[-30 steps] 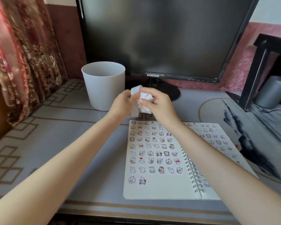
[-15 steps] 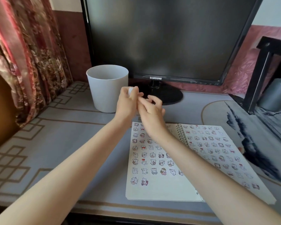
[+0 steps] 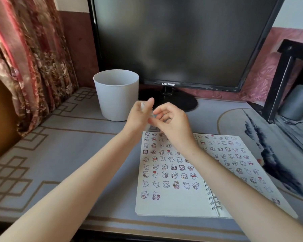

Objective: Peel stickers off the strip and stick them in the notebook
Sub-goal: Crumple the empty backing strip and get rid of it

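Observation:
My left hand [image 3: 138, 117] is closed around a crumpled white sticker strip [image 3: 143, 106], bits of which poke out above and below the fist. My right hand [image 3: 173, 123] is right beside it, with thumb and forefinger pinching the strip's edge between the two hands. Both hands hover over the top edge of the open spiral notebook [image 3: 173, 205], which lies flat on the desk. Rows of small cartoon stickers [image 3: 166, 184] cover both of its pages. My right forearm hides part of the spiral and the right page.
A white plastic bin [image 3: 116, 96] stands on the desk just left of and behind my hands. A dark Samsung monitor [image 3: 182, 41] fills the back. A curtain [image 3: 28, 58] hangs at left; a black stand [image 3: 280, 81] and a grey cylinder [image 3: 297, 102] are at right.
The loose crumpled strip held between both hands has been squeezed into my left fist. My right hand came off it, then returned to pinch its edge.

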